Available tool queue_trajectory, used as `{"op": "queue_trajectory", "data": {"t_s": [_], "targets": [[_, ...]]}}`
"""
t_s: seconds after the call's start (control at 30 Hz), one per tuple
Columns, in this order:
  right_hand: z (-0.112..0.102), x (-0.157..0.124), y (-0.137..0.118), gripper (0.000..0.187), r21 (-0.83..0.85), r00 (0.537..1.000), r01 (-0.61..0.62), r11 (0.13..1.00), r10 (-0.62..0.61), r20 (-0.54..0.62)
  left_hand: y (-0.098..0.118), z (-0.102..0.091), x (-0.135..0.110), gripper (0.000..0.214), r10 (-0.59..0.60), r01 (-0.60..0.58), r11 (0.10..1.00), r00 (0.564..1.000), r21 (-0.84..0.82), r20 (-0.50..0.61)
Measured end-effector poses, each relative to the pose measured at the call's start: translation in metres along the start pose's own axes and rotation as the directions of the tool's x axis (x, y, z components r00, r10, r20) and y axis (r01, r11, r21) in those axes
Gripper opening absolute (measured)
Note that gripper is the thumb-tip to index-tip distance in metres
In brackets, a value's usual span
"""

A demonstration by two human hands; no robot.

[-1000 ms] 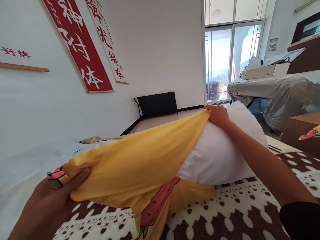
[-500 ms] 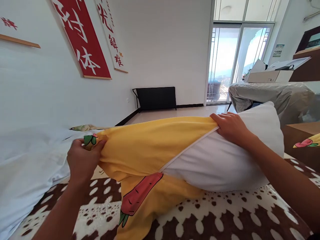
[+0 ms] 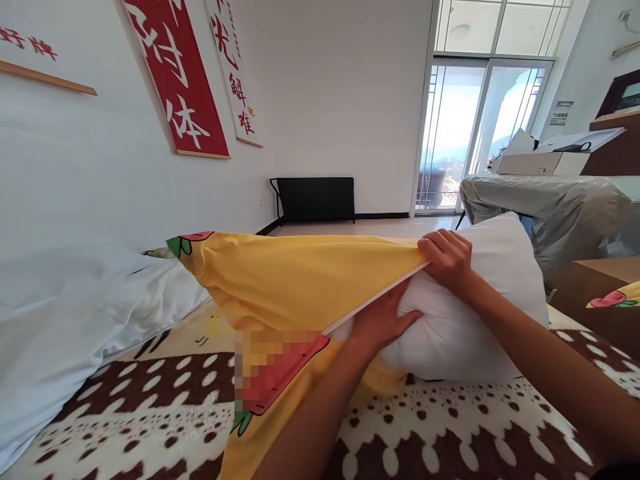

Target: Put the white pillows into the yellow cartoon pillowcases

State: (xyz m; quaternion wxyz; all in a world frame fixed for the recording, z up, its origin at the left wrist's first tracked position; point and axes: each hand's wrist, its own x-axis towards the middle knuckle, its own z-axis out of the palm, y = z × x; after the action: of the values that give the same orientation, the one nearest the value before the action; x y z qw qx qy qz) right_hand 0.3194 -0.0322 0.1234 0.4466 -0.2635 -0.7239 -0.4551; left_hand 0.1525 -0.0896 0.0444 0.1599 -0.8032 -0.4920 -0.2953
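Observation:
A yellow pillowcase [image 3: 300, 273] with a red carrot print is drawn partway over a white pillow [image 3: 480, 320]. My right hand [image 3: 447, 260] is closed on the upper edge of the pillowcase opening and lifts it. Below it my left hand [image 3: 383, 320] lies against the pillow at the opening, thumb spread. Its fingertips go under the fabric edge and are partly hidden. The far left corner of the case stands up unheld, and its lower side drapes onto the patterned blanket [image 3: 170, 393].
White bedding [image 3: 125, 313] lies at the left. At the right are a brown box [image 3: 605, 280], a plastic-covered piece of furniture [image 3: 540, 193] with an open carton [image 3: 545, 162] on it, and another bit of yellow printed fabric [image 3: 617, 297]. A black folded frame [image 3: 317, 199] leans by the back wall.
My left hand has let go of the pillowcase's left corner and moved right to the pillow at the opening. My right hand still grips the edge; the pillow looks more bunched.

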Motion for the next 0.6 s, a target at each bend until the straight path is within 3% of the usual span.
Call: {"op": "queue_trajectory", "data": {"t_s": [0.07,0.17,0.23,0.3,0.37,0.43,0.5,0.57,0.6], "targets": [[-0.012,-0.002,-0.006,0.031,0.03,0.992,0.126,0.992,-0.126,0.001,-0.017,0.012,0.003,0.078,-0.122,0.123,0.991,0.992,-0.046,0.03],[-0.02,-0.003,-0.022,0.03,0.097,0.957,0.282,0.955,-0.287,0.049,-0.036,0.02,0.001,0.073,-0.195,0.198,0.98,0.979,-0.036,0.06],[-0.016,-0.003,-0.028,0.028,0.134,0.957,0.243,0.961,-0.26,0.128,-0.039,0.021,-0.003,0.07,-0.211,0.212,0.977,0.976,-0.007,0.051],[-0.008,-0.004,-0.026,0.023,0.175,0.951,0.127,0.976,-0.17,0.259,-0.033,0.019,-0.011,0.065,-0.228,0.227,0.974,0.973,0.024,0.037],[0.003,-0.007,-0.019,0.017,0.23,0.902,0.017,0.973,-0.114,0.417,-0.021,0.019,-0.027,0.054,-0.222,0.221,0.974,0.975,0.052,0.027],[0.012,-0.01,-0.012,0.01,0.269,0.819,-0.043,0.962,-0.12,0.561,-0.008,0.02,-0.051,0.046,-0.101,0.1,0.99,0.995,0.096,0.012],[0.019,-0.011,-0.01,0.014,0.277,0.749,-0.054,0.959,-0.145,0.647,0.002,0.023,-0.074,0.044,0.094,-0.094,0.981,0.996,0.17,0.006],[0.023,-0.01,-0.014,0.025,0.275,0.704,-0.026,0.961,-0.178,0.688,0.004,0.022,-0.09,0.041,0.222,-0.235,0.945,0.972,0.229,0.082],[0.024,-0.009,-0.017,0.028,0.273,0.686,-0.005,0.962,-0.196,0.7,0.003,0.02,-0.093,0.037,0.229,-0.257,0.937,0.963,0.237,0.139]]}}
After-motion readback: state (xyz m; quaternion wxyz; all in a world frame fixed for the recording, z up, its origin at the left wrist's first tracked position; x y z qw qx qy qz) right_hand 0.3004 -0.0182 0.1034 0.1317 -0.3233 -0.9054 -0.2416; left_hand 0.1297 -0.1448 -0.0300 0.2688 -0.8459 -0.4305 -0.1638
